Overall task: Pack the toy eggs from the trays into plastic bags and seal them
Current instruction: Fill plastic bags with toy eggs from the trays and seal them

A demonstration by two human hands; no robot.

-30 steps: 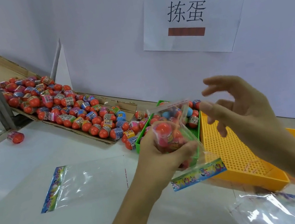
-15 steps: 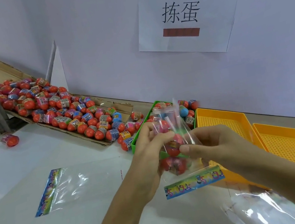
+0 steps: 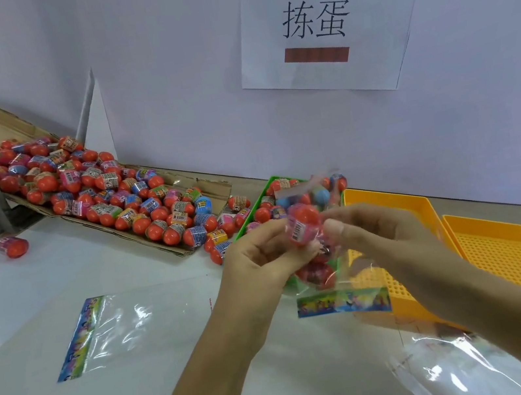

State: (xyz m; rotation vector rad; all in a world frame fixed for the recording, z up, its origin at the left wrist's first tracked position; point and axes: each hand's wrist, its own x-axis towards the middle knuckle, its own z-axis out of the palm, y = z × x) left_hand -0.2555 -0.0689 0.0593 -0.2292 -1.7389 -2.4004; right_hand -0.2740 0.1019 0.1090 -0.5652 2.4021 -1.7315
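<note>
Both hands are raised over the table and meet on one clear plastic bag (image 3: 325, 276). Left hand (image 3: 256, 263) grips the bag's left side with curled fingers; right hand (image 3: 373, 233) pinches its right side, thumb forward. An orange toy egg (image 3: 303, 226) sits between the two thumbs inside the film, and darker red eggs (image 3: 318, 273) lie lower in the bag, their number unclear through the glare. The bag's printed strip (image 3: 343, 304) hangs below the hands. Whether the bag's mouth is sealed cannot be made out.

Behind the hands, a green tray (image 3: 256, 213) holds more eggs, largely hidden by the bag and fingers. Right of the hands lie two orange trays (image 3: 520, 254), the farther cut off by the frame edge. Beyond the left hand, loose eggs (image 3: 106, 188) cover flattened cardboard (image 3: 171, 246). An empty bag (image 3: 129, 326) lies flat left of the left forearm; further bags (image 3: 460, 367) under the right forearm are cut off.
</note>
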